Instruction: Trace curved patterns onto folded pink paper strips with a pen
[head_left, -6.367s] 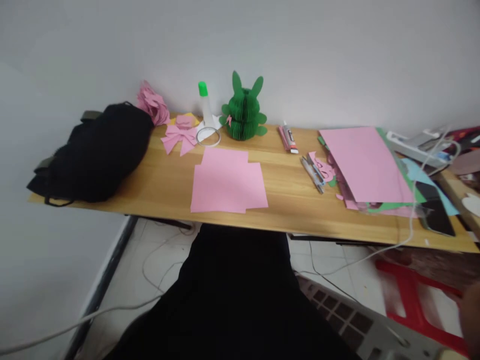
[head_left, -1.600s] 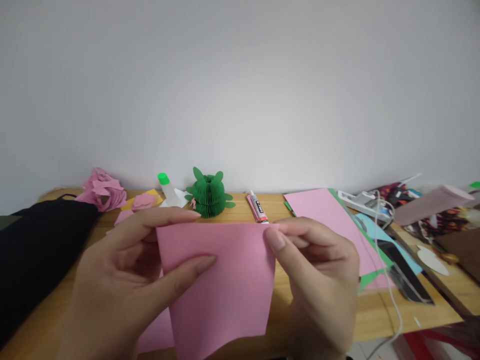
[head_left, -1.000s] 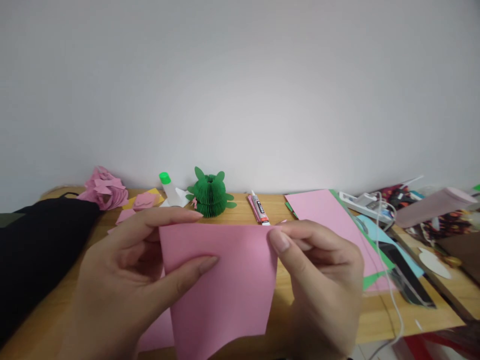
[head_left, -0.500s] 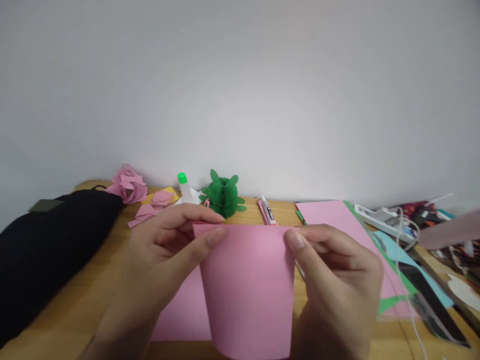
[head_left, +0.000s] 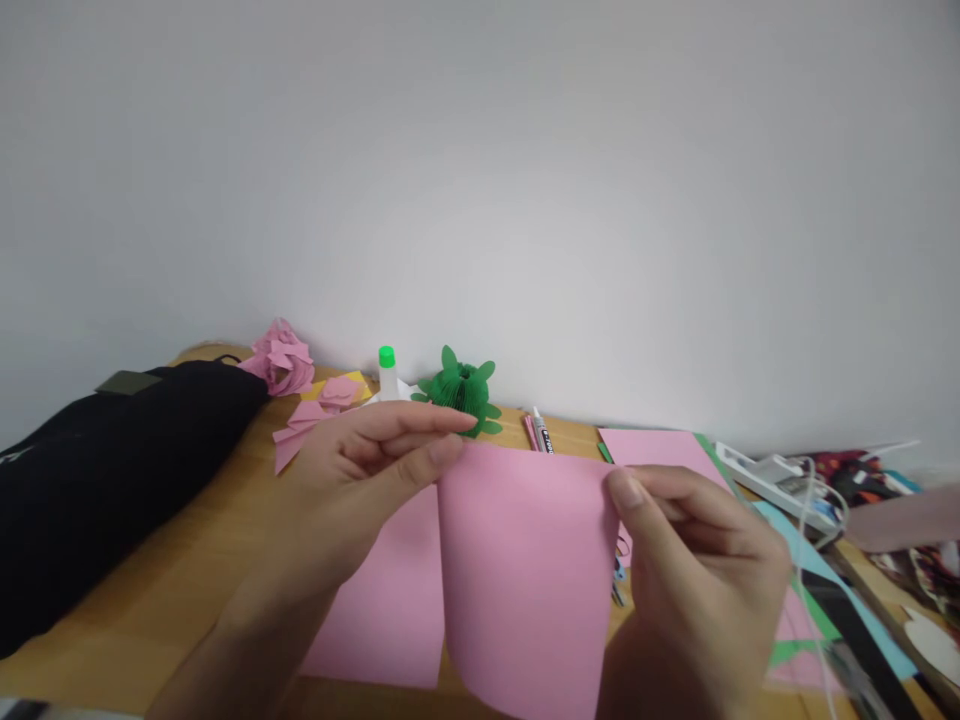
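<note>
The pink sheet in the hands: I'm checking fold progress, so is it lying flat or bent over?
Bent over. The pink sheet curves round at its bottom, its top edge pinched by the left hand and right hand.

A plain pale grey wall, evenly lit, rises directly behind the light wooden tabletop filling the lower view.

A plain pink sheet is seen over a second pink sheet, on a bench of light wood grain. A black bag, a green paper figure and a green-capped white bottle are shown behind. The wall is plain pale grey.
</note>
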